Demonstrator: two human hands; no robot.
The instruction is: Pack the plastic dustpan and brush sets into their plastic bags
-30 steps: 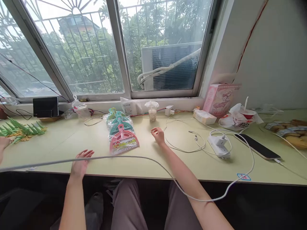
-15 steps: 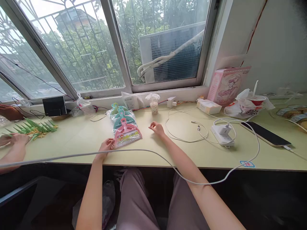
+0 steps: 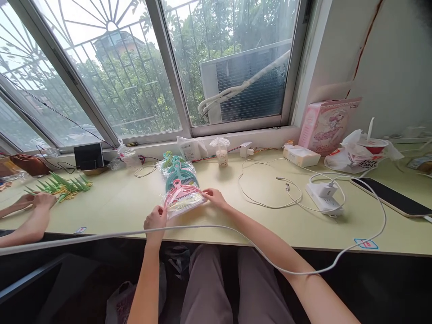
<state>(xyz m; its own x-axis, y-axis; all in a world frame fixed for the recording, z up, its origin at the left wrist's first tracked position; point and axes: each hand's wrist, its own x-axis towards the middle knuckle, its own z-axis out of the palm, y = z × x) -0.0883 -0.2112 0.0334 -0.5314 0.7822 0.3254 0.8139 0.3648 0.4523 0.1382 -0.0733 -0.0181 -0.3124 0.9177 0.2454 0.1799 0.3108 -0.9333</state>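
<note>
A pink dustpan-and-brush set in clear wrapping lies nearest me on the table. My left hand pinches its left corner, and my right hand has its fingertips closed on the right edge. Behind the pink set, partly overlapped by it, is a teal set. Farther back a green handle shows among shiny plastic wrapping. The undersides of the sets and the tips of my fingers are partly hidden.
A white cable crosses in front of my wrists. At right are a power strip, phone and tissue pack. A cup stands behind. Another person's hands touch green plastic stems at left.
My right hand has moved left from the bare table onto the pink set's right edge. The pink set has shifted toward me, showing more of the teal one. The view has shifted slightly.
</note>
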